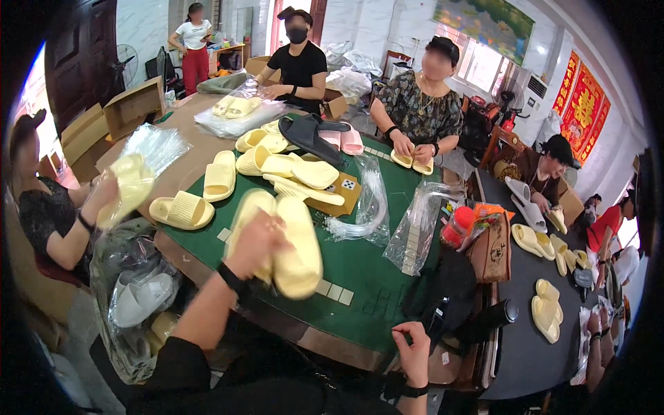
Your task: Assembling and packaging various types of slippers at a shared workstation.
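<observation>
My left hand (259,242) is closed around a pair of pale yellow slippers (299,259), held over the near left side of the green table (373,304). Motion blurs the pair. Beyond it lie more yellow slippers (315,173), a black slipper (315,138) and a pink pair (344,140). Near the table's front edge on the right, my right hand (413,349) is raised with thumb and fingers curled together; what they pinch, if anything, is too small to make out. White plastic ties (373,200) lie in a bundle at the middle of the table.
A clear bag of ties (413,238), a red-lidded jar (456,228), a brown bag (492,252) and a black bottle (501,312) stand toward the right. Co-workers handle slippers around the tables. White slippers (142,297) sit in plastic at my left. Mahjong tiles (335,292) line the near edge.
</observation>
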Demonstrator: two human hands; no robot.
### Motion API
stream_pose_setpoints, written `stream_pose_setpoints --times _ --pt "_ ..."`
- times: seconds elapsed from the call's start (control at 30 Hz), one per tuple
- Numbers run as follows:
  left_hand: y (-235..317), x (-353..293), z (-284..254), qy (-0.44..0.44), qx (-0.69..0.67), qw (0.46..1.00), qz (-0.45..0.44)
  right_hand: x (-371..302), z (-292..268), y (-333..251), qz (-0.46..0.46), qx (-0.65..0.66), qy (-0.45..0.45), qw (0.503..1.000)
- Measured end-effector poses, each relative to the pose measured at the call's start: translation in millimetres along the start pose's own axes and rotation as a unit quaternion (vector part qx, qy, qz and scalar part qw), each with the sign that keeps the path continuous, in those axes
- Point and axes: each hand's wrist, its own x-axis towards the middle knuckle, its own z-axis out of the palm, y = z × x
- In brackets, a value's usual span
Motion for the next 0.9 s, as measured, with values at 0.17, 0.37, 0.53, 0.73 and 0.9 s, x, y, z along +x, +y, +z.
stream_pose_setpoints --times 0.17,0.37,0.53,0.73,0.9 --pt "-86 18 -73 0.163 0.254 0.951 -0.064 -2 -20 -26 -0.047 -0.051 -0.003 0.998" --pt "-35 -38 -9 -0.001 0.035 0.999 0.002 -22 -82 -48 -0.071 -0.131 0.063 0.987" --pt "62 -64 40 -0.234 -0.149 0.961 -0.009 -33 -194 -72 -0.019 -0.282 0.255 0.925" --pt "111 -61 44 -0.236 -0.156 0.959 0.022 7 -401 37 0.038 -0.298 0.431 0.851" --pt "113 -66 20 -0.184 -0.082 0.979 -0.006 69 -522 226 0.214 -0.403 0.420 0.785"
